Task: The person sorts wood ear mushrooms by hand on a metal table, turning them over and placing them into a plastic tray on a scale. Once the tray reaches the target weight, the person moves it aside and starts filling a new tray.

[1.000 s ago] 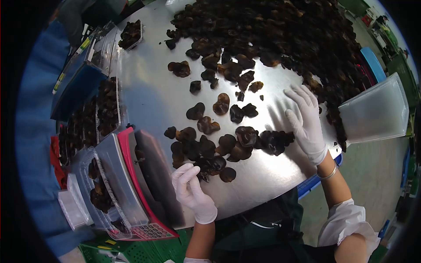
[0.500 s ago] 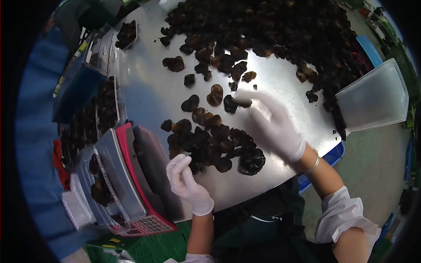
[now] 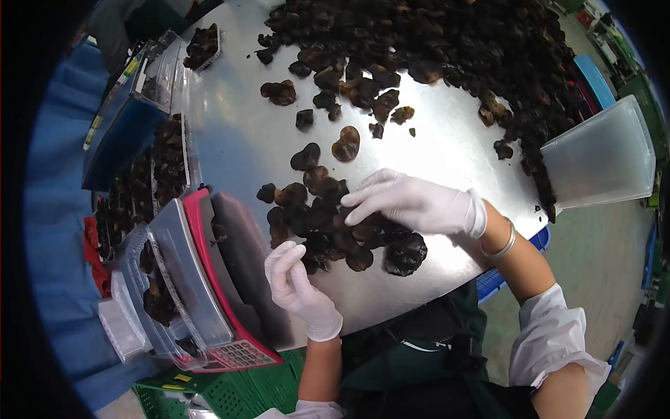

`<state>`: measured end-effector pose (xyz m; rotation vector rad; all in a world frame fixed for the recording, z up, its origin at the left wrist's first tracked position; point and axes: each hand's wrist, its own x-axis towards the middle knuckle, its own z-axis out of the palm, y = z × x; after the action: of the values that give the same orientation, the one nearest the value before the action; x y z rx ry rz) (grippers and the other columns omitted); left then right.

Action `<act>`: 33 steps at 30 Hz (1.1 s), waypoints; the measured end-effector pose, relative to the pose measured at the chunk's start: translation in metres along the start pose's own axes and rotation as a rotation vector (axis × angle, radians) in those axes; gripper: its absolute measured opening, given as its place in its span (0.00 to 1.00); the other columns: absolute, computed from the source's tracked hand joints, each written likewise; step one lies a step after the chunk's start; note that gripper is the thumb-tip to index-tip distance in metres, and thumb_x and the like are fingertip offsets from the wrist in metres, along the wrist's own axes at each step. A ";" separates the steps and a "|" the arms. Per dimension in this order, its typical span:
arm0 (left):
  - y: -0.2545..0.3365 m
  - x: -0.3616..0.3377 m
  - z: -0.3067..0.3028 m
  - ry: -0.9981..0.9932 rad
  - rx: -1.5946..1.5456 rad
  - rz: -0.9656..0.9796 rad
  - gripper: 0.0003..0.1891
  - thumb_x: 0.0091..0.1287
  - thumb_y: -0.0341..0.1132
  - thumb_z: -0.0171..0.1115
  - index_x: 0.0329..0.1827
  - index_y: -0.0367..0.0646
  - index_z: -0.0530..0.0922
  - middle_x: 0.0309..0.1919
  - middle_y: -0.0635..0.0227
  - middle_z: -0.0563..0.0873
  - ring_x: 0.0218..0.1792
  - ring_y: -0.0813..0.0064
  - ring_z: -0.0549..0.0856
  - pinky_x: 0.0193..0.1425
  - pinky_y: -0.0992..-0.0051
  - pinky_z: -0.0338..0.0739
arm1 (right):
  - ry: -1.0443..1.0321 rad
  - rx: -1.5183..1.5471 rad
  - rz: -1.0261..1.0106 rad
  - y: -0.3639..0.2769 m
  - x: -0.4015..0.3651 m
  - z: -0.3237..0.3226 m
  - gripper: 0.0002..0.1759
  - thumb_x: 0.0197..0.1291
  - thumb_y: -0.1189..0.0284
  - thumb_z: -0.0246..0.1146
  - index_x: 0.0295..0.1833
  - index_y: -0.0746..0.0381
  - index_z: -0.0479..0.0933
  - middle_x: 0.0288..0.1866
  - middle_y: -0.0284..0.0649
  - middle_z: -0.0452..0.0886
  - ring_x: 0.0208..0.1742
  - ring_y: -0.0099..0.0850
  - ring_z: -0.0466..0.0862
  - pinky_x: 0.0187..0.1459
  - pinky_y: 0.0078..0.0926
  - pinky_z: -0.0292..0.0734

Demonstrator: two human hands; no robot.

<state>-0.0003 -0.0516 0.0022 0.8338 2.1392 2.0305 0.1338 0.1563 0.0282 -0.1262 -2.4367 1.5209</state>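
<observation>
Dark brown-black wood ear mushrooms lie in a small pile point(image 3: 307, 216) on the metal table. My right hand point(image 3: 412, 202), in a white glove, is over the right side of this pile. Its fingers are slightly apart, with the fingertips touching the mushrooms; whether a piece is pinched underneath is hidden. A large crinkled wood ear mushroom point(image 3: 405, 254) sits just below that hand. My left hand point(image 3: 301, 290), also gloved, is at the pile's lower edge, fingers curled together, with nothing visible in them. Loose wood ear mushrooms point(image 3: 346, 144) are scattered above the pile.
A large heap of wood ear mushrooms point(image 3: 433, 42) covers the table's far side. A pink-edged scale point(image 3: 241, 355) holding a clear tray point(image 3: 174, 293) stands at left, near filled trays point(image 3: 167, 160). A translucent bin point(image 3: 600, 157) is at right; a green crate point(image 3: 258, 387) is below.
My right hand has moved left and down onto the small pile. The dark pieces by its fingertips are gone from their former spot. My left hand has barely moved.
</observation>
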 end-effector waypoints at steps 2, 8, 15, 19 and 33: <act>0.001 0.000 0.001 0.005 -0.008 -0.015 0.11 0.68 0.19 0.53 0.42 0.36 0.85 0.48 0.63 0.83 0.50 0.70 0.82 0.58 0.73 0.76 | 0.065 0.196 0.104 -0.005 0.004 -0.015 0.16 0.72 0.79 0.54 0.58 0.63 0.83 0.58 0.46 0.85 0.66 0.38 0.79 0.72 0.37 0.69; 0.000 0.000 0.003 -0.017 -0.017 0.029 0.11 0.67 0.18 0.53 0.42 0.35 0.85 0.48 0.62 0.83 0.50 0.70 0.82 0.58 0.72 0.77 | 0.381 -0.554 -0.108 0.032 0.042 0.008 0.25 0.66 0.83 0.55 0.70 0.65 0.72 0.71 0.54 0.73 0.74 0.50 0.72 0.76 0.38 0.64; -0.001 0.000 0.001 0.000 0.001 0.014 0.10 0.68 0.20 0.54 0.42 0.35 0.85 0.47 0.62 0.83 0.49 0.70 0.82 0.56 0.73 0.76 | 0.140 -0.120 -0.085 0.028 0.050 0.021 0.30 0.80 0.57 0.46 0.77 0.67 0.64 0.80 0.59 0.61 0.81 0.53 0.60 0.81 0.46 0.52; 0.002 0.000 0.002 -0.006 -0.009 -0.018 0.10 0.69 0.21 0.54 0.41 0.36 0.85 0.47 0.62 0.84 0.50 0.70 0.82 0.56 0.73 0.75 | 0.177 -0.760 0.062 0.045 0.033 0.017 0.35 0.79 0.55 0.46 0.76 0.74 0.61 0.79 0.63 0.62 0.82 0.53 0.59 0.81 0.48 0.50; 0.002 -0.001 0.003 -0.031 -0.033 -0.006 0.10 0.69 0.20 0.54 0.41 0.37 0.85 0.48 0.63 0.83 0.51 0.70 0.82 0.59 0.72 0.75 | 0.707 -0.609 0.246 0.023 0.008 -0.065 0.24 0.68 0.57 0.64 0.62 0.61 0.79 0.62 0.46 0.81 0.68 0.43 0.75 0.69 0.38 0.69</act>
<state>0.0023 -0.0492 0.0032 0.8472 2.0838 2.0310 0.1425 0.2248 0.0365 -0.9294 -2.2179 0.5744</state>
